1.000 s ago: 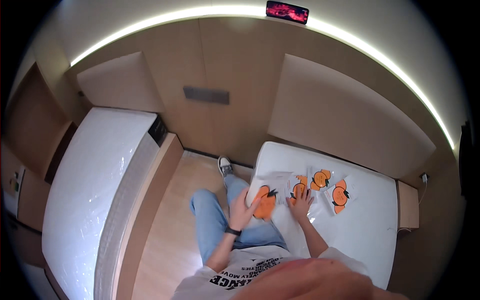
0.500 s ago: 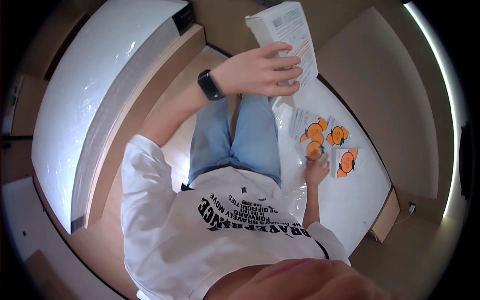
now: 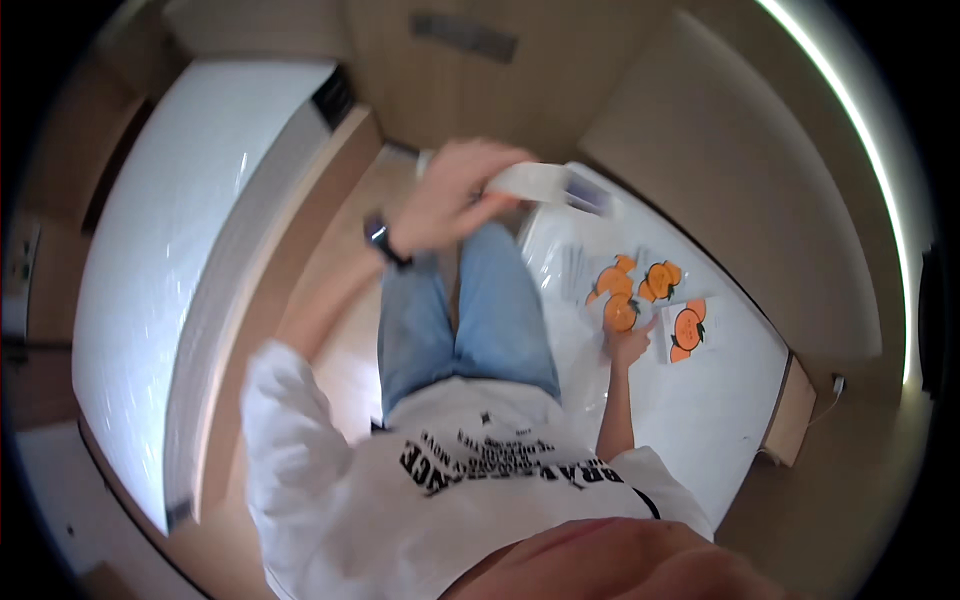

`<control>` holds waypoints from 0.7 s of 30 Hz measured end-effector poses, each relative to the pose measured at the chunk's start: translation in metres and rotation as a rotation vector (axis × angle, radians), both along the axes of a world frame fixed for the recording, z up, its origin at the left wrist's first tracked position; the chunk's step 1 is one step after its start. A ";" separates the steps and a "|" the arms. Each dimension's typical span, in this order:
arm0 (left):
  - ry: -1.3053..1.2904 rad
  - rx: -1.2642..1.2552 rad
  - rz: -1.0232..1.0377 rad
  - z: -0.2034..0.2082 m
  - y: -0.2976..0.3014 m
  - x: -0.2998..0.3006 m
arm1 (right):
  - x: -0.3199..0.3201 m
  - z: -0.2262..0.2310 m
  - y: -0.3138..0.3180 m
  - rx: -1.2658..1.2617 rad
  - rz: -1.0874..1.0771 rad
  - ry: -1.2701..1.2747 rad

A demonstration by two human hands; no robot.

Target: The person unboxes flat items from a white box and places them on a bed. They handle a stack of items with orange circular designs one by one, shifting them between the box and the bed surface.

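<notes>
My left hand (image 3: 455, 195), with a dark watch on its wrist, is raised in front of me and shut on a white flat packet (image 3: 545, 185), which is blurred by motion. My right hand (image 3: 628, 345) rests on the white bed (image 3: 700, 430), fingers apart, its fingertips touching one of several small white packets printed with oranges (image 3: 640, 285). Another orange-printed packet (image 3: 685, 330) lies just right of that hand. My blue jeans and white printed shirt fill the lower middle.
A second long white bed (image 3: 170, 300) stands at my left, across a strip of wooden floor (image 3: 340, 270). Beige padded wall panels (image 3: 720, 170) rise behind the bed. A small wooden bedside table (image 3: 790, 410) sits at the bed's far right.
My left hand has lifted a white packet off the bed, raised it high, and now swings it lower and blurred. My right hand stays on the orange-printed packets. The view has tilted down.
</notes>
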State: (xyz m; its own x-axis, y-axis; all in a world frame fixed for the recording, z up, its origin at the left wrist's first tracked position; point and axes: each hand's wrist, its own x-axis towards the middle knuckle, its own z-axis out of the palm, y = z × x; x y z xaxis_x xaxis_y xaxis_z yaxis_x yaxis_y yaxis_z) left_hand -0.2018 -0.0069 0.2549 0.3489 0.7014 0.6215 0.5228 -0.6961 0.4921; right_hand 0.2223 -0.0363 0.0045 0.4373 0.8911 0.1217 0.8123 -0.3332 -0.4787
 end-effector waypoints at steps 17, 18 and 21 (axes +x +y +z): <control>-0.729 -0.771 -0.192 -0.215 -0.087 0.143 | -0.028 0.209 0.001 0.553 0.353 1.651; -0.688 -0.782 -0.220 -0.218 -0.082 0.142 | -0.029 0.209 0.000 0.561 0.351 1.652; -0.694 -0.763 -0.209 -0.225 -0.085 0.137 | -0.031 0.201 -0.004 0.146 0.544 1.152</control>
State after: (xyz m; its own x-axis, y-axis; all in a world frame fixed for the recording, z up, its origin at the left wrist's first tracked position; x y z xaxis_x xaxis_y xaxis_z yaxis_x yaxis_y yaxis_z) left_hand -0.0653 -0.0919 0.0297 0.2444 0.9579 0.1504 -0.1368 -0.1194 0.9834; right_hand 0.1911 -0.0403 0.2055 -0.0596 0.9978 0.0287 -0.0789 0.0239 -0.9966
